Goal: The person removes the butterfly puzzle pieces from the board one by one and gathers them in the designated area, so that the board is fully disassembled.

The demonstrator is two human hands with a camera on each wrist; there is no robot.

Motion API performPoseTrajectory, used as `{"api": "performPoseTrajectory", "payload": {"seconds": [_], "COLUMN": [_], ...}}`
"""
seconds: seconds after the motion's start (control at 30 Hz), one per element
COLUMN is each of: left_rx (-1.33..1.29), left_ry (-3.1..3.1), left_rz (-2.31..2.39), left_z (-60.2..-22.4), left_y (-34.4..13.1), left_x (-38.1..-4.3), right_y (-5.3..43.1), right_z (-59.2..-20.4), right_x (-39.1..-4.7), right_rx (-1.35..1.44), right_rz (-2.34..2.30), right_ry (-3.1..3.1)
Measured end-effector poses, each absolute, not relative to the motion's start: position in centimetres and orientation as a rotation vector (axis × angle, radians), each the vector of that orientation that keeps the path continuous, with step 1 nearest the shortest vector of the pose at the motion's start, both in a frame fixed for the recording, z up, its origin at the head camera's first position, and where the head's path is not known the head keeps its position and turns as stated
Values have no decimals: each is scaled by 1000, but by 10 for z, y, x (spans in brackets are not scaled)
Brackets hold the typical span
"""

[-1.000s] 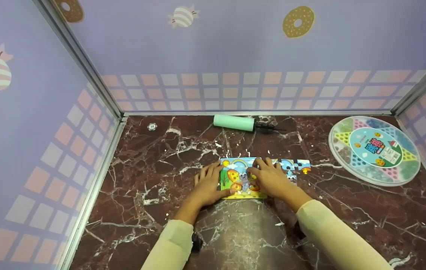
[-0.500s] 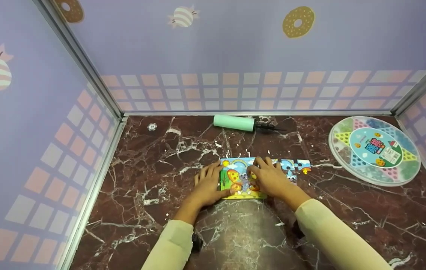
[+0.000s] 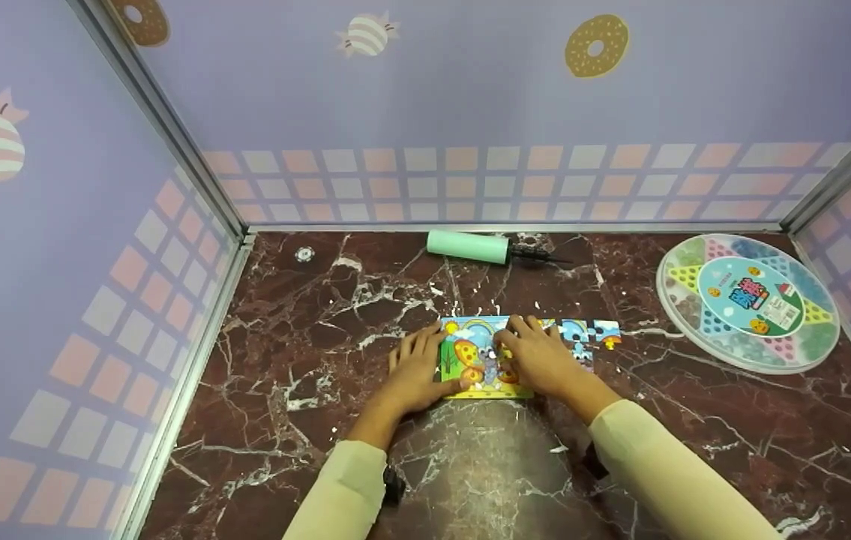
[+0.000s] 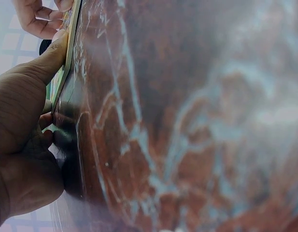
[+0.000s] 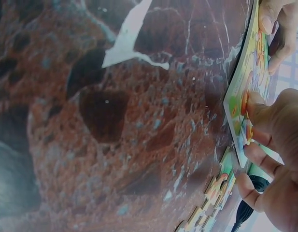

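A picture jigsaw puzzle [image 3: 479,341] lies on the marble-patterned table, showing a cartoon figure, a rainbow and mushrooms. My left hand [image 3: 419,373] steadies its left side, fingers along the edge and thumb over the lower border; the left wrist view shows that thumb [image 4: 53,57] on top. Over the puzzle's right part, my right hand [image 3: 543,361] has bent fingers. In the right wrist view its thumb and fingers [image 5: 259,110] pinch a small puzzle piece [image 5: 248,129] at the surface, partly hidden by the fingers. Loose joined pieces [image 3: 575,330] lie just right of this hand.
Another loose piece [image 3: 608,331] sits at the right end of the pieces. A mint-green hand pump [image 3: 468,247] lies behind the puzzle. At the right is a round Chinese checkers set [image 3: 751,300], and a small round token [image 3: 304,254] is at the back left. Patterned panels surround the table.
Both hands keep almost the same places on the puzzle. The right fingers shift only slightly, and the camera view tilts a little.
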State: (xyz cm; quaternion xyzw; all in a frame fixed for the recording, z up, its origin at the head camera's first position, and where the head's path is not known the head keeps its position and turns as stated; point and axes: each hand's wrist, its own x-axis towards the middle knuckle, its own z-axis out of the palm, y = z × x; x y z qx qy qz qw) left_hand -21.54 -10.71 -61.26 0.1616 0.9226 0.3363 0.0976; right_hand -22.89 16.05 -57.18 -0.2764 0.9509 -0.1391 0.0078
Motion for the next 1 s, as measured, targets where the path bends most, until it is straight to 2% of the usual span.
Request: {"api": "performPoseTrajectory", "payload": {"seconds": [1.0], "left_rx": [511], "left_ry": [2719], "left_rz": [1050], "left_z": [-612], "left_y": [-108], "left_x": [-215], "right_y": [161], "right_z": [-572], "right_x": [-228], "right_rx": [-924], "right_rz": [-460], "right_ry": [2941]}}
